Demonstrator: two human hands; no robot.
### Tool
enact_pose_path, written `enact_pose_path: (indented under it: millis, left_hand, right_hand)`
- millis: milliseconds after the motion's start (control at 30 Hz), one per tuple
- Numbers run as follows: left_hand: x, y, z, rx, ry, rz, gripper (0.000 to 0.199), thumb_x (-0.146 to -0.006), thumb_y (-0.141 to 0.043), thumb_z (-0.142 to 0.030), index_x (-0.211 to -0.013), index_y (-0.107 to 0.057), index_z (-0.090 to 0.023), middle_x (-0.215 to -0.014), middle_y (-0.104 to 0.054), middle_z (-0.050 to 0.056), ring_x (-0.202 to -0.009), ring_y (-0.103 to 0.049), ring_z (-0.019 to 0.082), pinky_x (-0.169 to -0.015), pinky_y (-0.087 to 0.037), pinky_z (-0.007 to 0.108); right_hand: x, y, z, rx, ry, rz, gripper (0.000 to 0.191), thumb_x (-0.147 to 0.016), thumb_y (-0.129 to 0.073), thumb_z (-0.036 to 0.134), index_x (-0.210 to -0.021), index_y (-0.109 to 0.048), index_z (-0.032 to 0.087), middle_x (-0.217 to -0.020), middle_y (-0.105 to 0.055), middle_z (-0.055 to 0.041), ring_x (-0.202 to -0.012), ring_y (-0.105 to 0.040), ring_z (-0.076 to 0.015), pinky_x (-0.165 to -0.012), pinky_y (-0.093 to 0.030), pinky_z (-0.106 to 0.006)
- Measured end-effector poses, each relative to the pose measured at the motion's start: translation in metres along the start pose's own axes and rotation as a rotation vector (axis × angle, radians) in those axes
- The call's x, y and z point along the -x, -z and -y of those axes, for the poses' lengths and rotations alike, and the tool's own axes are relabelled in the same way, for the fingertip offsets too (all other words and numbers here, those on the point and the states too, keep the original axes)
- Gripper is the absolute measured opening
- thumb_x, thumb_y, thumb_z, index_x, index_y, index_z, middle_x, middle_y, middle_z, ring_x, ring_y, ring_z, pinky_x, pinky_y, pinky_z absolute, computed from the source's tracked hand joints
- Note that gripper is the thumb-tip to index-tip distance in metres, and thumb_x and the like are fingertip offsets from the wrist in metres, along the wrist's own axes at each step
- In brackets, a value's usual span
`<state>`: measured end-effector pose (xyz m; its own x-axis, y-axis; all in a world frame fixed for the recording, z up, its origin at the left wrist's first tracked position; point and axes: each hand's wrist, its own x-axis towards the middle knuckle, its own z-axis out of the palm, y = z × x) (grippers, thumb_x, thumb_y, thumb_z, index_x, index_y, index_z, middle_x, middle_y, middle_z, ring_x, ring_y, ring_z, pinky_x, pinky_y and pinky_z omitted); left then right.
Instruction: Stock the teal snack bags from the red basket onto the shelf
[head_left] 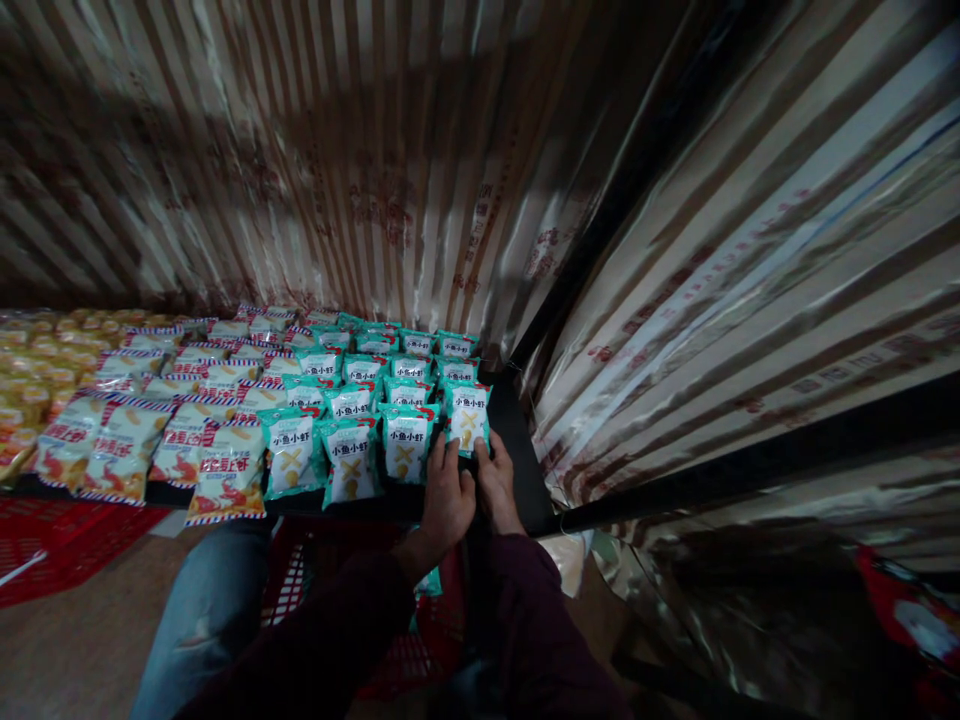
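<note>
Rows of teal-and-white snack bags (350,455) stand on a dark shelf (526,455). At the right end of the front row, a teal-and-white bag (469,408) is held at its lower part between both hands. My left hand (448,500) has its fingers at the bag's lower left side, and my right hand (498,484) has its fingers at the lower right corner. The bag is upright, leaning back slightly, to the right of another teal bag (406,440). Its bottom edge is partly hidden by my fingers.
Red-and-white bags (227,468) and yellow bags (26,400) fill the shelf further left. Beneath it are a red basket (431,640) with a teal packet inside and another red basket (71,545). Printed sheeting (390,180) hangs behind, beside a dark frame bar (675,497).
</note>
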<state>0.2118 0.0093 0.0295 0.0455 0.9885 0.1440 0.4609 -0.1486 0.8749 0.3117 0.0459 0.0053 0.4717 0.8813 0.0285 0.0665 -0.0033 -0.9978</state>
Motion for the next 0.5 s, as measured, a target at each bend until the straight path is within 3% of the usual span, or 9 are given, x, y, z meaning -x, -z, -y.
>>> enact_pose_path:
  millis: [333, 500]
  left_hand:
    - [-0.0046, -0.0032, -0.0006, -0.016, 0.050, 0.018, 0.057, -0.082, -0.043, -0.014, -0.138, -0.044, -0.007, -0.155, -0.028, 0.018, -0.143, -0.026, 0.030, -0.118, -0.025, 0.046]
    - [-0.0060, -0.0042, 0.0006, 0.043, 0.075, 0.018, 0.057, -0.082, -0.043, -0.014, -0.139, -0.045, -0.011, -0.157, -0.023, 0.015, -0.145, -0.021, 0.029, -0.119, -0.020, 0.046]
  right_hand:
    - [-0.0075, -0.0081, -0.0033, 0.134, 0.029, -0.025, 0.057, -0.076, -0.052, 0.054, -0.116, -0.062, 0.016, -0.110, -0.070, -0.0117, -0.096, -0.065, -0.0239, -0.087, -0.050, -0.037]
    - [-0.0077, -0.0105, -0.0040, 0.312, 0.073, -0.052, 0.060, -0.079, -0.045, 0.058, -0.118, -0.063, 0.016, -0.110, -0.069, -0.0126, -0.097, -0.063, -0.0246, -0.089, -0.048, -0.039]
